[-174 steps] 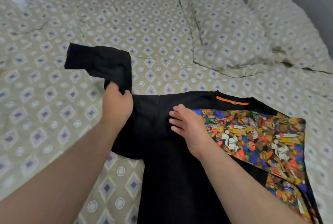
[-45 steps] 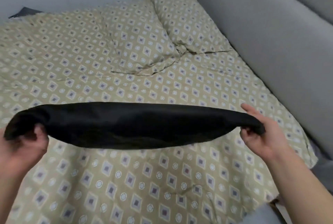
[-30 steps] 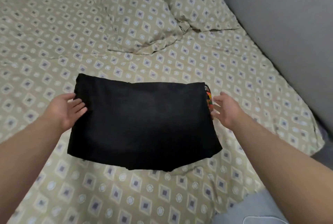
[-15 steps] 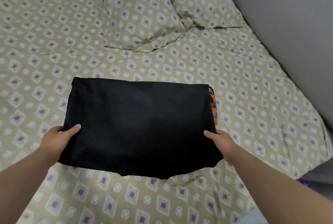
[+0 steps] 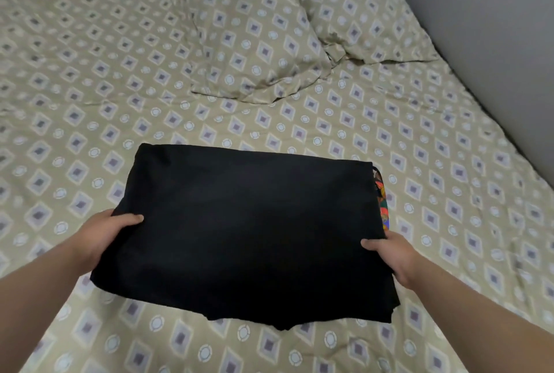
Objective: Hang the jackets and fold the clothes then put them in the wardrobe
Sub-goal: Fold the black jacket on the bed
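Both hands have slid from the far corners of the folded black shirt (image 5: pixel 245 231) to its near sides: the left hand (image 5: pixel 109 234) grips the left edge, thumb on top and fingers tucked under, and the right hand (image 5: pixel 389 254) grips the right edge likewise. The shirt lies on the patterned bed (image 5: pixel 90 132), a strip of colourful print (image 5: pixel 381 198) showing at its right edge; beyond it lie two pillows (image 5: pixel 254 42).

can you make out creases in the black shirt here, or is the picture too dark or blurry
Head view: the light is soft and even, with no glare; the folded black shirt reads as a nearly flat dark patch, creases barely visible; the bedspread pattern turns soft and stretched toward the frame edges, typical of a wide lens.
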A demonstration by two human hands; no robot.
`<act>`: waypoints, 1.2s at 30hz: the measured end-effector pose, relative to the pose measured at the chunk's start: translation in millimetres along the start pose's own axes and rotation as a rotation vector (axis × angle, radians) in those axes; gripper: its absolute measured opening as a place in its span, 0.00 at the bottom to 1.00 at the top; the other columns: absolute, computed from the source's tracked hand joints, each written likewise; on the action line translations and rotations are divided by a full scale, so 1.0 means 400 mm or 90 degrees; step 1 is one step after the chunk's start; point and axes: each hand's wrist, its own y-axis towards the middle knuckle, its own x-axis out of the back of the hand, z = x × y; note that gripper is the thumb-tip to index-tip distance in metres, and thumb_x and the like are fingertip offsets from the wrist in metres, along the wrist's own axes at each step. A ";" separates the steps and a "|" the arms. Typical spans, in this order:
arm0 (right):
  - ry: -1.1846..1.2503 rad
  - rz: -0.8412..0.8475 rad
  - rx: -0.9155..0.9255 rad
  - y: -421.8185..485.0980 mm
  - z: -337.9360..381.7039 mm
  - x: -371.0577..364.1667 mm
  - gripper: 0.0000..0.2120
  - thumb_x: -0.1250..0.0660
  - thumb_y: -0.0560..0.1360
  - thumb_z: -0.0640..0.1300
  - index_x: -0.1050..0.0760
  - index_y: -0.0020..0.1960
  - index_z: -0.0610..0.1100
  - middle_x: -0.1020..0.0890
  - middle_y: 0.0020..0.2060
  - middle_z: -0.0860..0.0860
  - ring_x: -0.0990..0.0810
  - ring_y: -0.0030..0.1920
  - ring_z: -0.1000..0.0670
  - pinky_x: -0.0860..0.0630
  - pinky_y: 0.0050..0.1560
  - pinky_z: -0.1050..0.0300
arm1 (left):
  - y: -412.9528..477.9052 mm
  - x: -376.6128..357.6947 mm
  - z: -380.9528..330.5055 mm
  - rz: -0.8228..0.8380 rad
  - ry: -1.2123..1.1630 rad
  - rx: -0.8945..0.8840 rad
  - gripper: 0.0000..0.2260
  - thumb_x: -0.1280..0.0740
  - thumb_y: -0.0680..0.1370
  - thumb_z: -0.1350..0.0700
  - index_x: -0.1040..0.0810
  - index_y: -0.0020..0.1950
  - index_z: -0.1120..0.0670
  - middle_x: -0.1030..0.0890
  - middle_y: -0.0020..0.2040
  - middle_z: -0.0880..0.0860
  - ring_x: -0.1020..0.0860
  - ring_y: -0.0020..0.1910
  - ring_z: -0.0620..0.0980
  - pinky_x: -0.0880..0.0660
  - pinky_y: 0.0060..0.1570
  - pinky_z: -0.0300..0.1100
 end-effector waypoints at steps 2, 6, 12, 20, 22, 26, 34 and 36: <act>0.053 0.009 0.000 0.014 0.030 -0.001 0.10 0.30 0.78 0.42 0.21 0.58 0.45 0.13 0.45 0.46 0.13 0.43 0.44 0.20 0.37 0.55 | 0.017 0.006 -0.032 0.011 -0.067 -0.007 0.12 0.30 0.77 0.53 0.20 0.57 0.58 0.15 0.49 0.60 0.16 0.47 0.60 0.22 0.45 0.50; 0.056 0.033 0.002 0.046 0.094 -0.015 0.12 0.32 0.80 0.43 0.23 0.63 0.47 0.15 0.53 0.44 0.15 0.51 0.41 0.18 0.51 0.46 | 0.051 0.001 -0.107 0.109 0.011 0.019 0.14 0.30 0.77 0.49 0.20 0.59 0.55 0.15 0.53 0.58 0.15 0.50 0.59 0.21 0.48 0.52; 0.046 -0.118 0.115 0.070 0.117 -0.008 0.08 0.35 0.81 0.49 0.22 0.58 0.50 0.17 0.55 0.48 0.18 0.53 0.44 0.21 0.58 0.43 | 0.099 -0.017 -0.164 -0.028 -0.035 -0.126 0.09 0.31 0.80 0.53 0.21 0.59 0.51 0.17 0.57 0.57 0.17 0.52 0.56 0.23 0.49 0.51; -0.251 -0.223 -0.029 0.085 0.022 -0.041 0.39 0.25 0.65 0.67 0.28 0.65 0.41 0.23 0.61 0.41 0.24 0.61 0.38 0.26 0.64 0.45 | -0.010 -0.249 -0.019 -0.036 0.816 -0.565 0.39 0.48 0.74 0.31 0.41 0.79 0.51 0.41 0.79 0.59 0.43 0.78 0.58 0.44 0.74 0.57; -0.355 -0.310 -0.039 0.072 0.009 -0.048 0.43 0.26 0.63 0.69 0.31 0.64 0.40 0.25 0.60 0.40 0.26 0.62 0.37 0.28 0.62 0.45 | -0.012 -0.302 0.020 0.054 0.943 -0.440 0.41 0.52 0.74 0.27 0.57 0.81 0.45 0.57 0.82 0.52 0.59 0.80 0.51 0.60 0.77 0.55; -0.134 -0.170 -0.021 0.051 -0.003 -0.038 0.28 0.24 0.70 0.54 0.29 0.62 0.41 0.19 0.51 0.42 0.19 0.50 0.40 0.21 0.55 0.44 | -0.014 -0.343 -0.010 0.035 0.938 -0.364 0.43 0.45 0.75 0.29 0.61 0.81 0.47 0.62 0.81 0.54 0.63 0.80 0.53 0.63 0.76 0.55; 0.083 0.095 0.079 -0.084 0.074 0.016 0.23 0.33 0.74 0.34 0.27 0.58 0.61 0.15 0.51 0.51 0.14 0.49 0.46 0.19 0.42 0.52 | -0.064 -0.492 -0.024 0.207 0.790 -0.572 0.36 0.42 0.79 0.36 0.55 0.81 0.44 0.58 0.81 0.49 0.60 0.79 0.47 0.59 0.76 0.42; 0.092 0.159 0.129 -0.120 0.106 0.004 0.27 0.33 0.72 0.34 0.27 0.59 0.64 0.14 0.51 0.53 0.14 0.49 0.48 0.18 0.41 0.54 | -0.064 -0.510 -0.051 0.211 0.815 -0.511 0.35 0.42 0.78 0.34 0.50 0.81 0.44 0.55 0.82 0.49 0.56 0.80 0.48 0.56 0.77 0.45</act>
